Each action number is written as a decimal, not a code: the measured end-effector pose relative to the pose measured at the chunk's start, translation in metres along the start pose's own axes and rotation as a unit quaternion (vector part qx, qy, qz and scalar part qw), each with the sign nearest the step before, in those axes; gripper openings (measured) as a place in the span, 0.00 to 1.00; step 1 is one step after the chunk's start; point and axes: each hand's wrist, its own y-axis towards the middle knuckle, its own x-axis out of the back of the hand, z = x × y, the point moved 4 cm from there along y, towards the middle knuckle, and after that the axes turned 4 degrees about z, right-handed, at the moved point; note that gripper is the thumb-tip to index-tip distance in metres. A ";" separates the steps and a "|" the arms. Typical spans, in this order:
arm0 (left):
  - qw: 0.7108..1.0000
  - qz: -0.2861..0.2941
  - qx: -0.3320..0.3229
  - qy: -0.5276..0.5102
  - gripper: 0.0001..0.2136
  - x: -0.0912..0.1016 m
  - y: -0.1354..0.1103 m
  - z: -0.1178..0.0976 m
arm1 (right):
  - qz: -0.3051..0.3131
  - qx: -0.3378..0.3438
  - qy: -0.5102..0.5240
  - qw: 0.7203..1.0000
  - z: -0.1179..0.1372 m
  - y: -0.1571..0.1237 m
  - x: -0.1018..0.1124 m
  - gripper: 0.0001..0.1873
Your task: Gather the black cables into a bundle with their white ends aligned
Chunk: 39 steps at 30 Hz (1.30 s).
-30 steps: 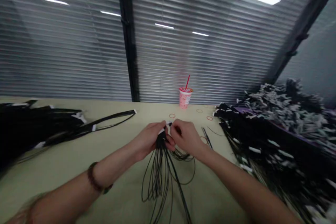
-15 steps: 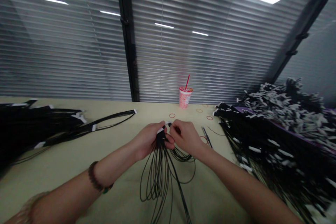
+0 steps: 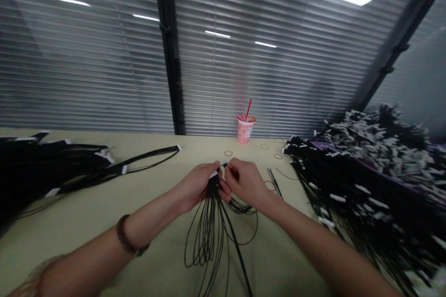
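We see glossy black cables (image 3: pixel 208 236) with white-tagged ends — on a pale khaki tabletop (image 3: pixel 104 222) — near thin red rubber bands (image 3: pixel 228 153) and a pink-patterned paper cup (image 3: pixel 245 131) with red straw (image 3: pixel 248 109).

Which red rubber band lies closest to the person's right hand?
The lowest band, just beside the right hand; the other bands lie farther back, toward the cup.

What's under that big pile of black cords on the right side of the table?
A purple surface shows along the pile's far edge, and the pale table runs in beneath its near side. Everything else underneath is covered by the cords.
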 end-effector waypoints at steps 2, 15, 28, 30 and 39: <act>1.000 0.002 -0.001 0.010 0.12 -0.002 -0.001 -0.001 | -0.001 0.005 -0.001 1.000 0.001 0.000 0.000 0.08; 1.000 0.000 -0.004 0.025 0.12 -0.002 -0.002 0.000 | -0.005 0.013 -0.001 1.000 0.001 0.001 0.000 0.07; 0.997 0.007 -0.007 0.075 0.16 -0.005 -0.002 0.004 | 0.014 0.005 0.009 1.000 -0.002 -0.002 -0.009 0.07; 0.997 0.006 -0.003 0.076 0.16 -0.005 -0.002 0.004 | 0.013 0.006 0.013 1.000 -0.003 -0.001 -0.009 0.07; 0.994 -0.044 -0.065 0.074 0.15 -0.008 0.000 0.003 | -0.013 -0.001 0.018 1.000 0.000 0.000 -0.002 0.07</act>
